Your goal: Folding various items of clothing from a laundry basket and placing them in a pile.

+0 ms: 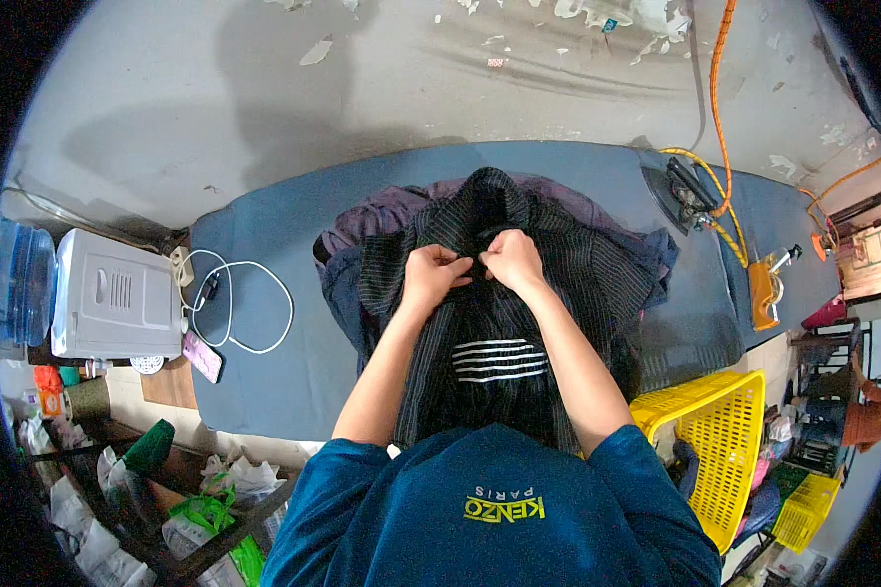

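Note:
A black pinstriped garment (pixel 609 271) with a collar and short sleeves lies spread before me on a blue-grey covered table (pixel 264 396). White stripes cross its lower middle. Under it, purple and dark blue cloth (pixel 382 213) sticks out at both sides. My left hand (pixel 433 275) pinches the dark fabric just below the collar, fingertips at the front edge. Close beside it, my right hand (pixel 512 258) pinches the opposite side of the same front. What lies between the fingertips, perhaps a button, is too small to tell.
An iron (pixel 686 194) with an orange hose stands at the back right, near a yellow-orange holder (pixel 763 293). At left are a white cable (pixel 291 315), a phone (pixel 202 357) and a white appliance (pixel 117 293). A yellow plastic crate (pixel 727 440) stands right of me; a person (pixel 868 411) is farther off.

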The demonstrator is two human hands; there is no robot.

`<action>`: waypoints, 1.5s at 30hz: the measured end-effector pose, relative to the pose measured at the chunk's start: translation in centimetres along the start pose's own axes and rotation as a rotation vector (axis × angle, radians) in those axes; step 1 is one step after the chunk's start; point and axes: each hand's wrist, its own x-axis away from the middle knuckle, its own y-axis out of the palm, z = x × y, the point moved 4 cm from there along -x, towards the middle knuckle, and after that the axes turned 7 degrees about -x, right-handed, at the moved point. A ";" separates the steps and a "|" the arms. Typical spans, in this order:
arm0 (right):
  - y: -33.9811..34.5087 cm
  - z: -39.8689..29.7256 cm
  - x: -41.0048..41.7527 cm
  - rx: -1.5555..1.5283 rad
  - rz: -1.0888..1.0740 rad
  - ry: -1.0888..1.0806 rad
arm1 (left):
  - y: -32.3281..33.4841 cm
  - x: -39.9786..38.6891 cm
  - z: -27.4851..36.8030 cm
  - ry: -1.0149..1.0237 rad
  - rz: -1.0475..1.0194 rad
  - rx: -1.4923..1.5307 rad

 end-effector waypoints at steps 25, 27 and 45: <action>-0.9 -0.3 4.8 -0.347 0.172 -0.168 | 4.3 2.8 -1.8 -0.041 0.030 0.511; -0.7 -0.9 5.5 -0.287 0.262 -0.188 | 4.7 3.2 -2.0 -0.052 0.091 0.551; -1.1 -0.3 6.1 -0.192 0.078 -0.254 | 3.4 2.8 -2.2 0.054 -0.041 0.233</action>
